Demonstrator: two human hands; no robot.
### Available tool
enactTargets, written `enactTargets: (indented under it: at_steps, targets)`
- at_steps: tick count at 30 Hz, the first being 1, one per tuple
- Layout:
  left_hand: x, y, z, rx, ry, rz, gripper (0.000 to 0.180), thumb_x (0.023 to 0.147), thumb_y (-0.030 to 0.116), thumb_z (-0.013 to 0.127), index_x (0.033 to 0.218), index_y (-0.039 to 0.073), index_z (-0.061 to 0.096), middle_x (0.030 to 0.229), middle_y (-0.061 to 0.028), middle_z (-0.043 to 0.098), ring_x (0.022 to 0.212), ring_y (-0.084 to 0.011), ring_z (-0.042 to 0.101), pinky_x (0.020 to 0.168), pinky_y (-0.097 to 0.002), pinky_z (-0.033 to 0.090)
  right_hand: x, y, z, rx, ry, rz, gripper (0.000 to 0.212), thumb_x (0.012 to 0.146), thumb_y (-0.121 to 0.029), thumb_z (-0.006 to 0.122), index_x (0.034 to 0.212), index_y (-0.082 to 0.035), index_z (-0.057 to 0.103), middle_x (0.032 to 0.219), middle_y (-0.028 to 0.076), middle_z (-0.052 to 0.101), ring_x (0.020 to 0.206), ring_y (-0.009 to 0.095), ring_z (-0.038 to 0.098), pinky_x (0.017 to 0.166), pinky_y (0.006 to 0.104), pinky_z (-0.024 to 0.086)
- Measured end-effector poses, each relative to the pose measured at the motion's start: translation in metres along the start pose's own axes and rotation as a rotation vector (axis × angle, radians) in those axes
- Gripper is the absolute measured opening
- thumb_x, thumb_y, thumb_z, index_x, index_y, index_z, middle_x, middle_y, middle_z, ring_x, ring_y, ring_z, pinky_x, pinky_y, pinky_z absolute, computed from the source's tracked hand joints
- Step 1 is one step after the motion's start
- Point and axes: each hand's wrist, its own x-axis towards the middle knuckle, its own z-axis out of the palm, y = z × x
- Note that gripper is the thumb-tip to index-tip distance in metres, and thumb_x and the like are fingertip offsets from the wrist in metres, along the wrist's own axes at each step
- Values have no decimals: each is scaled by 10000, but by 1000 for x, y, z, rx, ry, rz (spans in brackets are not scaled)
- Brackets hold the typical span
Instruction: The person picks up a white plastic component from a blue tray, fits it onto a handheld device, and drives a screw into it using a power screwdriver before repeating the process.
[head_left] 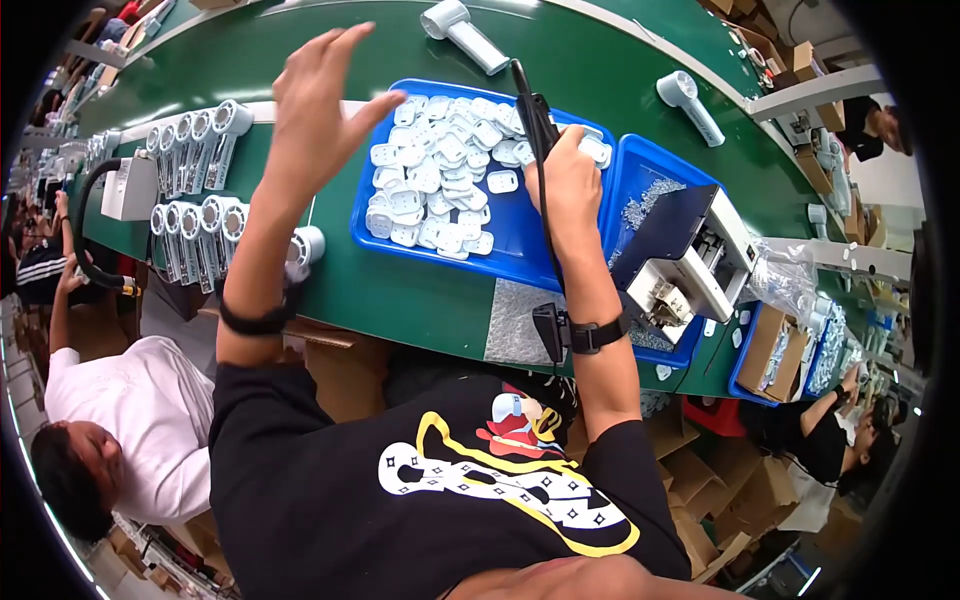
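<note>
My left hand (322, 110) is raised over the green table, left of a blue tray (362, 215), with its fingers apart and nothing in it. White, rounded flat plastic pieces (440, 165) are heaped in the tray. My right hand (570, 190) grips a black electric screwdriver (538, 125) above the tray's right part; its cord runs down along my forearm. Beyond the tray lies a pale handheld fan body (468, 38). Another fan body (304, 246) stands below my left forearm, partly hidden by it.
Fan bodies (190, 230) stand in two rows at left. A screw feeder (690, 265) sits beside a second blue tray (650, 150) holding small screws. One more fan body (690, 105) lies at far right. People work on both sides; one in white (150, 420) sits at left.
</note>
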Motion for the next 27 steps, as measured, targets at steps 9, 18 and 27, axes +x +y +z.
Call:
enactTargets:
  at_steps: [9,18,27]
  targets:
    - [-271,33,-92,273,-331,-566,736,723,302,854,1326,63,506,1153,-99,572,1117,-333,543,960,-480,413,-79,-2,-78,883,-227,-16,525,793,-129,795,1207,-26,488,709,54,604,577,133,599,516,262,483]
    - [-187,127,-76,-587,288,-179,643,742,287,894,1135,34,452,912,-103,599,800,-229,592,687,-351,515,-183,37,-105,1362,-471,115,664,763,-124,858,1283,-41,454,709,0,571,546,71,545,487,201,430]
    - [-123,228,11,-1529,-382,-104,697,741,536,820,1082,8,520,786,-84,575,626,-237,569,579,-350,462,-210,65,-111,1286,-202,271,659,764,-111,863,1264,-11,445,715,-5,570,556,65,545,509,201,433]
